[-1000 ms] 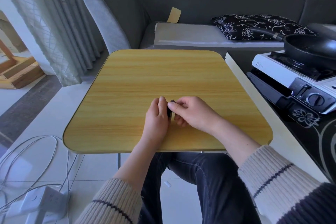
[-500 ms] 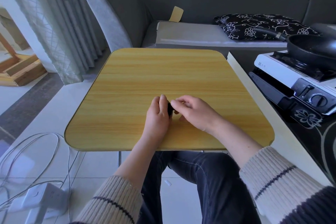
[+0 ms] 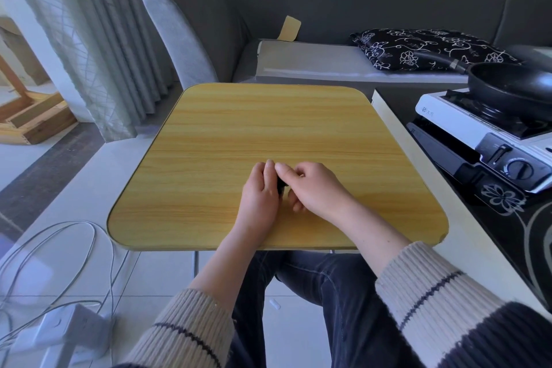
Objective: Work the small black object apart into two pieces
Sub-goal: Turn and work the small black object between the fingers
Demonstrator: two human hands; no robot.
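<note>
- Yellow wood-grain table (image 3: 268,128) fills my view, with a grey sofa (image 3: 328,12) behind it.
- My left hand (image 3: 259,193) and right hand (image 3: 313,188) meet over its near middle, fingers (image 3: 282,169) clamped on the small black object (image 3: 281,185) between them; I see only a sliver of it.
- At my right, a black frying pan (image 3: 510,84) sits on a white portable stove (image 3: 478,125); I cannot see its contents.
</note>
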